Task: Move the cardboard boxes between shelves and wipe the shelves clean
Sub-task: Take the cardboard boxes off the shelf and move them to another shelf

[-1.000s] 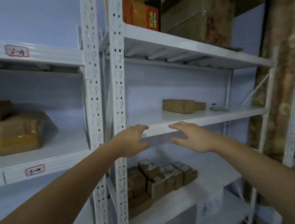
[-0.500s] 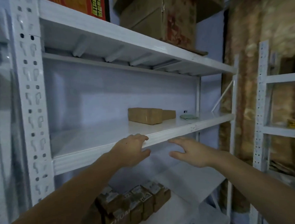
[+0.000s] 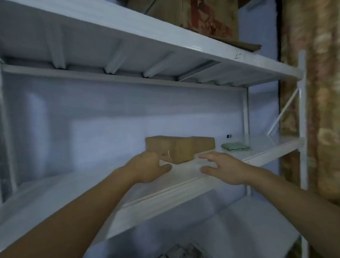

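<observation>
Both hands have advanced over the white metal shelf [image 3: 187,184]: the left hand [image 3: 147,168] and right hand [image 3: 223,170], fingers spread and empty, now flank the brown rectangular cardboard box [image 3: 172,148], just short of it. A grasp looks imminent; a folded green cloth [image 3: 235,146] lies beyond.

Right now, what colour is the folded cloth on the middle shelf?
Pale green folded cloth, seen in the head view.

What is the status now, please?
Left hand and right hand open, empty, reaching over middle shelf. Cardboard boxes ungripped. Green cloth beside them, path clear.
</observation>
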`<state>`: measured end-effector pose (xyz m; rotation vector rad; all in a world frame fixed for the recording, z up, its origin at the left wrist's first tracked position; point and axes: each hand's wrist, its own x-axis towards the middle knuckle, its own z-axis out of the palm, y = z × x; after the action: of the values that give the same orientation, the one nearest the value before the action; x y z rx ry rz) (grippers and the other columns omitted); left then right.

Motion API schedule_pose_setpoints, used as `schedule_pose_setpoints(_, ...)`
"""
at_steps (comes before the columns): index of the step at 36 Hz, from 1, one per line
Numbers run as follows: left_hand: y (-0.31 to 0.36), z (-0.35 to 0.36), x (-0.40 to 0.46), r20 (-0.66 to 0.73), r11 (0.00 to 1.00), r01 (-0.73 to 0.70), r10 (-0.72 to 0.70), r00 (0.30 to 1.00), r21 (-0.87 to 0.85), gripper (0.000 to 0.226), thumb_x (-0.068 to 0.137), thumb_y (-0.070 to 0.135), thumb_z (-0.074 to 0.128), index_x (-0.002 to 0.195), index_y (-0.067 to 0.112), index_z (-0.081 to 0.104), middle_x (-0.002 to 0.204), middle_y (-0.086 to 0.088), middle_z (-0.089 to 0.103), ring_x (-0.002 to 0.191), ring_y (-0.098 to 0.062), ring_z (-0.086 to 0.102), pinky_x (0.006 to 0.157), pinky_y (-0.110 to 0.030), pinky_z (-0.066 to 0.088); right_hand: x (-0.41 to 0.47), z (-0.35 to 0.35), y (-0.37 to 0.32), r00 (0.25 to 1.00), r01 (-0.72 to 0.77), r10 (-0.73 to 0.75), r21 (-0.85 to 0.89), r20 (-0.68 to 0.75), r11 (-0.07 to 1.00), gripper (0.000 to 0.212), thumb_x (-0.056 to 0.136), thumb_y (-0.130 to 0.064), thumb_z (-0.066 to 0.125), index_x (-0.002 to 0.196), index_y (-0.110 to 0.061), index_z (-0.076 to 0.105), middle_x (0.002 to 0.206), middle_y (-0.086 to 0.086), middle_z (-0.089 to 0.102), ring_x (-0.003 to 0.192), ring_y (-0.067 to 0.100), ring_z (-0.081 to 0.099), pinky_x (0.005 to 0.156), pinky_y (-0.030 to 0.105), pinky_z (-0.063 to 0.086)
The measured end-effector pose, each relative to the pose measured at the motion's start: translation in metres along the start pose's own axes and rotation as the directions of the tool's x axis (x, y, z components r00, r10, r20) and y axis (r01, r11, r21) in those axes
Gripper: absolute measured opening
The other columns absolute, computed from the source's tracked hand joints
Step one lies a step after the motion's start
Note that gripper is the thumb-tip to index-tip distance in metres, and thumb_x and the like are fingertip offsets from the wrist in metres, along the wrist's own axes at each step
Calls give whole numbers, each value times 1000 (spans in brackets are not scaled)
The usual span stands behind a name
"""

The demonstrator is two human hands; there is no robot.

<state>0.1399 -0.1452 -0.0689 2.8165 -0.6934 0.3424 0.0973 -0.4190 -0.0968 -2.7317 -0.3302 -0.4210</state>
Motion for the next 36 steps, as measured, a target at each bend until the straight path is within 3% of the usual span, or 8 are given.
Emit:
schedule_pose_setpoints(3, 5, 4, 29, 1, 989, 76, -76, 997, -127, 53, 105, 49, 48, 146, 15, 53, 150, -6, 52, 123, -11, 50, 83, -15, 32, 36, 0, 13, 997, -5, 20, 214, -68, 977, 58, 100, -50, 57, 151, -24, 47, 151, -2, 50, 137, 14, 47, 105, 24, 38)
schedule_pose_setpoints(6, 16, 8, 57, -24, 932, 194, -211, 977, -307, 91, 91, 78, 40, 159, 17, 35, 164, -2, 34, 143, -18, 39, 104, -24, 30, 77, 4, 24, 979, -8, 93, 427, -179, 904, 52, 99, -47, 59, 144, -21, 56, 147, -3, 53, 134, 16, 49, 107, 27, 37)
schedule_pose_setpoints(12, 50, 11, 124, 42, 584, 328, -448, 893, -743, 69, 105, 56, 41, 160, 14, 29, 159, -3, 39, 143, -23, 41, 97, -25, 35, 164, 10, 36, 967, -127, 248, 738, -56, 663, 49, 103, -42, 54, 135, -6, 62, 138, 11, 61, 126, 27, 58, 107, 32, 43)
schedule_pose_setpoints(17, 63, 24, 149, 20, 475, 334, -552, 834, -814, 37, 110, 36, 39, 122, 6, 57, 102, -3, 57, 76, -14, 50, 46, -10, 40, 211, 29, 37, 978, -209, 137, 799, 160, 564, 49, 98, -54, 56, 123, -14, 71, 122, 10, 71, 110, 28, 67, 105, 46, 51)
schedule_pose_setpoints(20, 61, 35, 152, 43, 448, 372, -590, 806, -813, 36, 110, 36, 36, 126, 9, 55, 86, -1, 52, 69, -11, 48, 43, -17, 43, 213, 32, 35, 972, -232, 100, 806, 213, 545, 61, 76, -66, 65, 112, -17, 76, 107, 7, 76, 98, 26, 72, 98, 43, 56)
schedule_pose_setpoints(25, 69, 32, 142, 65, 368, 396, -659, 749, -841, 32, 109, 40, 39, 102, 15, 58, 84, -2, 55, 66, -12, 51, 46, -19, 45, 208, 29, 34, 921, -356, -14, 858, 389, 371, 25, 93, -40, 66, 84, -17, 72, 75, 7, 73, 67, 21, 69, 63, 27, 54)
schedule_pose_setpoints(31, 73, 27, 106, -60, 307, 262, -744, 665, -915, 57, 94, 53, 54, 140, 20, 44, 124, -8, 61, 101, -25, 64, 69, -34, 51, 181, 16, 16, 932, -316, -122, 931, 341, 183, 50, 70, -45, 81, 110, -16, 76, 114, 14, 75, 105, 33, 71, 98, 54, 54)
schedule_pose_setpoints(36, 77, 16, 44, -114, 275, 129, -719, 686, -953, 38, 97, 40, 53, 133, 26, 55, 113, -8, 71, 96, -28, 71, 66, -37, 57, 127, 21, -26, 932, -220, -264, 967, 247, 125, 38, 90, -39, 69, 126, -27, 69, 115, 15, 75, 102, 34, 71, 94, 58, 53)
